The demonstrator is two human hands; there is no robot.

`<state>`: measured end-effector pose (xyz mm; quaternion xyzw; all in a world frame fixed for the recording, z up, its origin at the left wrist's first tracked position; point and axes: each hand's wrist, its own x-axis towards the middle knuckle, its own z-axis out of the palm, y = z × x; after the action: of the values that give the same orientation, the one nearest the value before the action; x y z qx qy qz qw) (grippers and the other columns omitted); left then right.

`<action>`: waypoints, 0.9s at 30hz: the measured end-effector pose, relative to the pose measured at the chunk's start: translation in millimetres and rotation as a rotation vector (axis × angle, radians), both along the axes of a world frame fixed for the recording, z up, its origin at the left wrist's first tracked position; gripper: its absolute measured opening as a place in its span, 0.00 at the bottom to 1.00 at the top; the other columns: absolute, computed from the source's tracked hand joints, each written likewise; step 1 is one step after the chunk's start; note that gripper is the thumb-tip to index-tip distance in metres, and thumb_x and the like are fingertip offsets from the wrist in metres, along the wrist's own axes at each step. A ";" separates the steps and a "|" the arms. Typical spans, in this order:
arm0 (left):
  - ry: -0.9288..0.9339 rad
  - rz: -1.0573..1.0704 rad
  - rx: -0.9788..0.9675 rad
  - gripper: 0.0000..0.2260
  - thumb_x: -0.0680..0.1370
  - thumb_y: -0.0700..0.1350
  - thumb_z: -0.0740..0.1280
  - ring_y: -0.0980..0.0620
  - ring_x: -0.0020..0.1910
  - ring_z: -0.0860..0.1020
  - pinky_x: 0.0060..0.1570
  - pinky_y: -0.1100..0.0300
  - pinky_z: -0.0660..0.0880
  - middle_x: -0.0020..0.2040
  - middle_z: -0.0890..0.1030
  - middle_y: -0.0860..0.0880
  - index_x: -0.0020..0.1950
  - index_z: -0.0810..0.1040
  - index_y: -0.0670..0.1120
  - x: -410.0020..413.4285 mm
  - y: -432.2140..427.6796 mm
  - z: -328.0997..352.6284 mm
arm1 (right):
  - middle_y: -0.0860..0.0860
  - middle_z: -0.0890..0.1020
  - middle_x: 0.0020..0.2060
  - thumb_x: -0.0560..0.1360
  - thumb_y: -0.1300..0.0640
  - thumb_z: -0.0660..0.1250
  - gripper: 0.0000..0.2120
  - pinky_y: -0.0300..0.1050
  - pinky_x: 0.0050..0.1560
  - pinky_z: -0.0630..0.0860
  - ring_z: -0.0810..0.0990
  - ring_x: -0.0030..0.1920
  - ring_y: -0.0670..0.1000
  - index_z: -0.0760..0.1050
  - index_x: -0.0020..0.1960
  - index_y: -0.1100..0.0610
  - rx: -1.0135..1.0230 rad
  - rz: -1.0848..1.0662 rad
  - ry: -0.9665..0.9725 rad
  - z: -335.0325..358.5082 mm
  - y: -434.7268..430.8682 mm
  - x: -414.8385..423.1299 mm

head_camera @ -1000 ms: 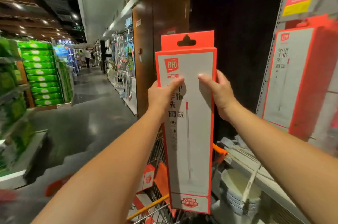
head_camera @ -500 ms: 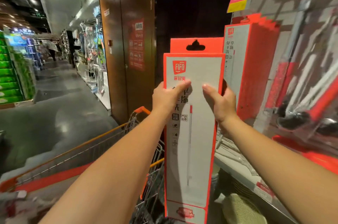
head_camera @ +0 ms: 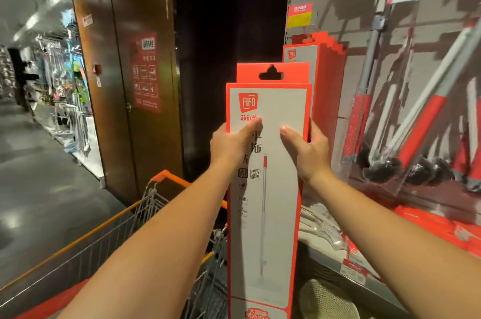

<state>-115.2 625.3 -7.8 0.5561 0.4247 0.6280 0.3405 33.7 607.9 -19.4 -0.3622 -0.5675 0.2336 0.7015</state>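
Observation:
A tall, flat mop box (head_camera: pixel 270 201), white with orange edges and a FIFO logo, stands upright in front of me. My left hand (head_camera: pixel 231 143) grips its left edge with the thumb across the front. My right hand (head_camera: pixel 305 148) grips the right edge, thumb on the front and fingers behind. Its orange hang tab with a cut-out hole points up. The box's lower end reaches the bottom of the view.
A row of the same orange boxes (head_camera: pixel 320 69) hangs on the shelf wall just behind. Mops with red and grey handles (head_camera: pixel 416 131) hang at right over a shelf (head_camera: pixel 346 261). A wire shopping cart with orange rim (head_camera: pixel 145 212) stands below left, by a brown door (head_camera: pixel 135 89).
The view has swung to the right, bringing the hanging boxes and mops closer. Both hands keep their grip on the box, which now sits just in front of the hanging row.

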 end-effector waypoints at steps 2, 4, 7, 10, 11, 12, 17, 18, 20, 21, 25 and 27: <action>0.009 -0.041 0.001 0.11 0.73 0.58 0.70 0.55 0.43 0.82 0.40 0.61 0.76 0.44 0.83 0.55 0.49 0.76 0.54 -6.6 15.9 1.0 | 0.45 0.84 0.48 0.70 0.53 0.71 0.16 0.34 0.46 0.77 0.83 0.46 0.40 0.76 0.57 0.53 -0.004 -0.037 -0.005 -1.6 10.2 -6.1; 0.020 -0.084 0.000 0.09 0.73 0.58 0.70 0.55 0.44 0.83 0.41 0.59 0.77 0.45 0.83 0.54 0.47 0.75 0.56 -11.7 31.2 1.3 | 0.45 0.84 0.47 0.73 0.56 0.71 0.14 0.33 0.45 0.77 0.83 0.45 0.39 0.76 0.58 0.55 -0.010 -0.078 -0.006 -3.8 20.1 -10.6; 0.016 -0.147 -0.016 0.10 0.73 0.57 0.70 0.53 0.44 0.84 0.45 0.55 0.80 0.46 0.84 0.52 0.48 0.75 0.55 -16.7 52.2 -1.6 | 0.44 0.83 0.47 0.73 0.56 0.72 0.13 0.33 0.45 0.77 0.83 0.44 0.38 0.76 0.56 0.54 -0.019 -0.120 -0.023 -5.7 32.3 -17.9; 0.000 -0.194 -0.040 0.12 0.73 0.57 0.70 0.53 0.43 0.84 0.48 0.52 0.81 0.46 0.84 0.52 0.50 0.76 0.53 -19.9 71.6 -5.2 | 0.44 0.84 0.47 0.68 0.51 0.70 0.18 0.33 0.46 0.77 0.83 0.45 0.40 0.77 0.56 0.53 -0.027 -0.163 -0.029 -4.2 43.9 -24.6; -0.004 -0.212 -0.049 0.12 0.73 0.57 0.70 0.53 0.43 0.84 0.48 0.51 0.81 0.46 0.84 0.52 0.51 0.76 0.52 -19.9 78.0 -5.5 | 0.44 0.84 0.47 0.67 0.50 0.70 0.18 0.33 0.45 0.77 0.83 0.45 0.40 0.77 0.56 0.53 -0.029 -0.173 -0.033 -2.9 47.5 -25.6; -0.008 -0.226 -0.056 0.13 0.73 0.57 0.70 0.52 0.43 0.84 0.49 0.50 0.81 0.46 0.84 0.51 0.52 0.76 0.52 -19.3 84.7 -5.6 | 0.43 0.84 0.46 0.67 0.50 0.70 0.18 0.33 0.45 0.76 0.83 0.45 0.39 0.77 0.56 0.53 -0.031 -0.184 -0.038 -1.6 51.4 -25.8; -0.019 -0.265 -0.058 0.15 0.73 0.58 0.70 0.52 0.43 0.85 0.49 0.47 0.81 0.46 0.85 0.51 0.53 0.77 0.50 -5.8 114.5 -0.4 | 0.42 0.84 0.44 0.65 0.48 0.71 0.17 0.36 0.46 0.77 0.82 0.43 0.40 0.77 0.53 0.52 -0.020 -0.256 -0.053 6.4 72.4 -16.3; -0.018 -0.277 -0.058 0.15 0.73 0.58 0.70 0.52 0.42 0.85 0.49 0.47 0.81 0.46 0.85 0.51 0.53 0.77 0.50 -1.4 120.8 1.2 | 0.43 0.84 0.44 0.64 0.46 0.72 0.18 0.40 0.49 0.78 0.83 0.45 0.43 0.78 0.52 0.51 -0.021 -0.279 -0.059 7.7 78.7 -11.7; -0.009 -0.290 -0.054 0.15 0.73 0.58 0.70 0.52 0.42 0.85 0.50 0.47 0.81 0.46 0.85 0.51 0.53 0.77 0.50 7.5 132.3 4.8 | 0.44 0.85 0.46 0.61 0.40 0.71 0.22 0.49 0.54 0.78 0.83 0.48 0.47 0.78 0.52 0.50 -0.031 -0.313 -0.076 10.5 90.1 -1.6; -0.008 -0.294 -0.053 0.14 0.73 0.58 0.70 0.52 0.42 0.85 0.50 0.47 0.81 0.46 0.85 0.51 0.53 0.77 0.50 12.4 137.9 6.8 | 0.45 0.85 0.46 0.61 0.39 0.70 0.24 0.52 0.56 0.78 0.83 0.49 0.48 0.78 0.52 0.49 -0.036 -0.321 -0.086 12.4 95.3 3.4; -0.028 -0.291 -0.046 0.14 0.74 0.57 0.69 0.53 0.41 0.84 0.48 0.51 0.81 0.45 0.84 0.52 0.54 0.77 0.50 34.1 161.2 16.5 | 0.45 0.85 0.46 0.61 0.40 0.71 0.23 0.55 0.58 0.78 0.83 0.50 0.49 0.78 0.53 0.50 -0.025 -0.307 -0.088 23.4 121.0 24.1; -0.030 -0.269 -0.041 0.16 0.74 0.57 0.69 0.54 0.41 0.84 0.46 0.55 0.80 0.45 0.84 0.53 0.56 0.78 0.49 46.0 173.5 22.3 | 0.44 0.85 0.44 0.64 0.45 0.72 0.18 0.53 0.56 0.79 0.84 0.48 0.48 0.78 0.51 0.51 -0.022 -0.290 -0.084 29.1 135.2 35.7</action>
<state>-69.2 798.8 14.4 0.5914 0.3542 0.5761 0.4392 69.5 743.1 9.7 -0.4573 -0.5357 0.1207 0.6995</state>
